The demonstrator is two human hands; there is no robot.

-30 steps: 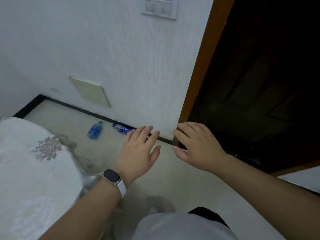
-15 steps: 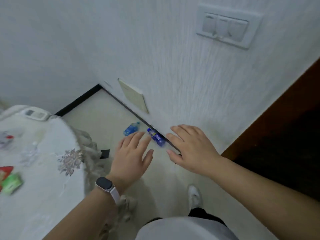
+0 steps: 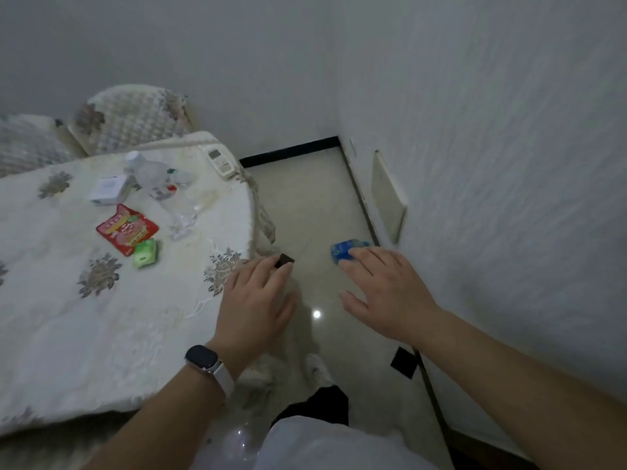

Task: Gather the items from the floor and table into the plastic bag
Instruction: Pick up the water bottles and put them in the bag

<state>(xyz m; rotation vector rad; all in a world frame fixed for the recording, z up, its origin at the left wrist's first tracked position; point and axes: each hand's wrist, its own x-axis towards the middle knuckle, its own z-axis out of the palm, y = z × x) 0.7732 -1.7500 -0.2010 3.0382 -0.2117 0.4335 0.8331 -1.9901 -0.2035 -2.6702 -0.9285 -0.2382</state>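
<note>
Reaching forward, both hands are spread flat, palms down, fingers loose, grasping nothing. Left hand (image 3: 256, 300), with a watch (image 3: 202, 358) on its wrist, hovers over the table (image 3: 68, 317) edge and the floor (image 3: 305, 205) beside it. Right hand (image 3: 385, 293) hangs above the floor near the wall (image 3: 509, 164); its fingertips overlap a blue bottle (image 3: 344, 250) lying on the floor by the baseboard; contact cannot be told. A small dark square (image 3: 285, 259) shows just past the left fingertips. On the tablecloth: red packet (image 3: 127, 228), with a green packet (image 3: 146, 254) just beside it, a white box (image 3: 108, 189), clear plastic bottles (image 3: 152, 174) lying together, and a remote (image 3: 220, 161) at the far edge. Crumpled clear plastic (image 3: 237, 442) near the person's legs, too blurred to identify as the bag.
</note>
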